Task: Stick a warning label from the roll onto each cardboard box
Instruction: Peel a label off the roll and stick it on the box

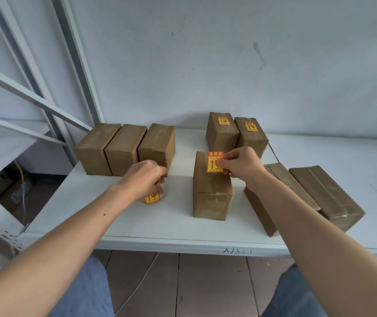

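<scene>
Right hand (240,164) pinching label (214,162) over far top of middle box (211,191). Left hand (145,179) gripping roll (152,197) (mostly hidden) on shelf (137,223), left of box.

A white shelf (183,225) is standing against a pale wall (228,53), with "A1321" handwritten on its near edge. Grey metal struts (34,99) are crossing at far left. Brown floor tiles (206,287) are showing below.

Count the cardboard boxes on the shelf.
8. Three in a row at back left, two labelled at back centre, one in front under the right hand at, two lying at right. None seems hidden.
</scene>
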Available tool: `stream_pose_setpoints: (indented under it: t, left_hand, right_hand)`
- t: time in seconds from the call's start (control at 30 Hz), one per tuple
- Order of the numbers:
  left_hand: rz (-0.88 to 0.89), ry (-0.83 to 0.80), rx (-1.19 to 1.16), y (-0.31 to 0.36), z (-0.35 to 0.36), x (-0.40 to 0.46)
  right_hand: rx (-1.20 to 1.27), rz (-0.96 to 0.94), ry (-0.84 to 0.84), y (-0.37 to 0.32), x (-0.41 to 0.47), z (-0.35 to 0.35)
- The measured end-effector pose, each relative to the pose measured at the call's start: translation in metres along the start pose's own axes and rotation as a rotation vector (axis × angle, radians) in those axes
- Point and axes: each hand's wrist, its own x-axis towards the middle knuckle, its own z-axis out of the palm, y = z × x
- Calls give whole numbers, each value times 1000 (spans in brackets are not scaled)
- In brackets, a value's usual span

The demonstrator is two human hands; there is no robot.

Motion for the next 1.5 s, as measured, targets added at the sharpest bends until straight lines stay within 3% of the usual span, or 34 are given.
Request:
stream_pose_setpoints:
  t: [0.2,0.3,0.43,0.57,1.03,1.37,1.5]
  left_hand:
    - [-40,69,-91,5,-6,0]
    - [-69,126,-267,16,-11,8]
    - [-92,46,-508,37,-11,18]
    - [-132,-50,-550,57,-12,21]
    - [-183,-92,-787,60,1,25]
    - [-198,-37,-877,57,14,26]
    - [-209,-27,-887,57,14,26]
  right_hand:
    - [-97,24,-69,1,4,-5]
    - [-123,16,-78,2,5,-6]
    - [-136,0,-67,0,2,-4]
    - [-176,-25,-40,-2,0,0]
    - [-437,-169,131,-1,-9,12]
    - [-424,15,175,10,16,24]
    - [-380,7,134,10,14,20]
